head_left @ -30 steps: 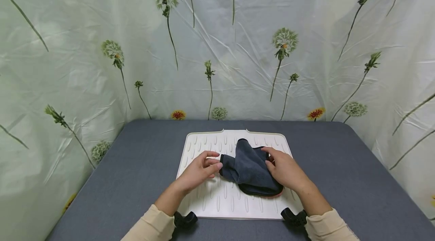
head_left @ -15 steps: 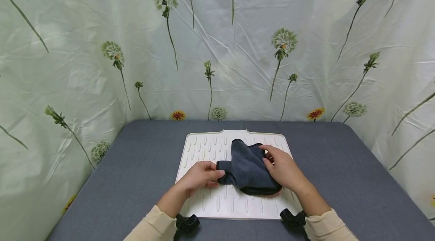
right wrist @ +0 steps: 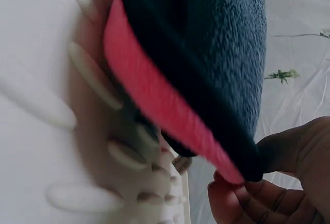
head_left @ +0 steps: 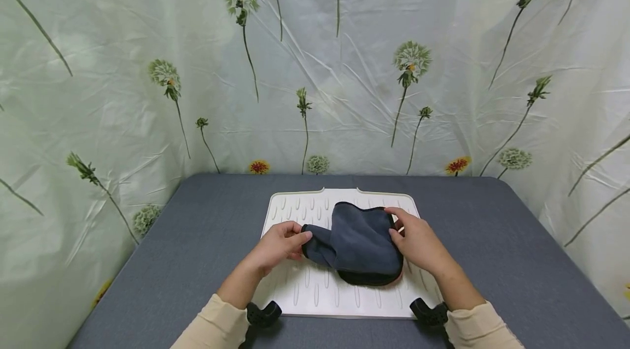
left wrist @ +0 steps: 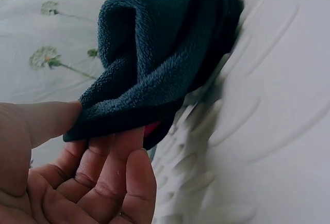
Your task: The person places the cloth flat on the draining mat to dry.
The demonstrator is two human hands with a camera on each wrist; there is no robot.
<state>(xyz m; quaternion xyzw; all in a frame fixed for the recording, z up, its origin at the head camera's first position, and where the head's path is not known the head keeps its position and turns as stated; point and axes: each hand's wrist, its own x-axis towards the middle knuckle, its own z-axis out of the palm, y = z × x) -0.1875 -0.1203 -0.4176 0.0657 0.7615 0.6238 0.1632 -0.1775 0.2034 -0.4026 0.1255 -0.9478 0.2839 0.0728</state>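
Observation:
A dark blue-grey cleaning cloth (head_left: pixel 366 245) with black edging lies bunched, partly raised, over a white ribbed draining mat (head_left: pixel 317 297). My left hand (head_left: pixel 276 244) pinches its left corner between thumb and fingers; the left wrist view shows the fuzzy cloth (left wrist: pixel 170 53) folded over above those fingers. At the upper right corner my right hand (head_left: pixel 417 239) pinches the edge. From the right wrist, the cloth's pink underside (right wrist: pixel 149 90) shows beneath the black border, and a small tag (right wrist: pixel 181 164) hangs from it. How the middle folds underneath is hidden.
The mat lies on a dark grey table (head_left: pixel 211 228). Behind the table hangs a pale curtain (head_left: pixel 344 64) printed with dandelions and other flowers. Black wrist devices (head_left: pixel 264 314) sit at both sleeves, just over the mat's front edge.
My left hand first touched the cloth's left end, then pinched that corner and drew it leftward. My right hand has shifted slightly right with its corner. The cloth is spread wider and flatter.

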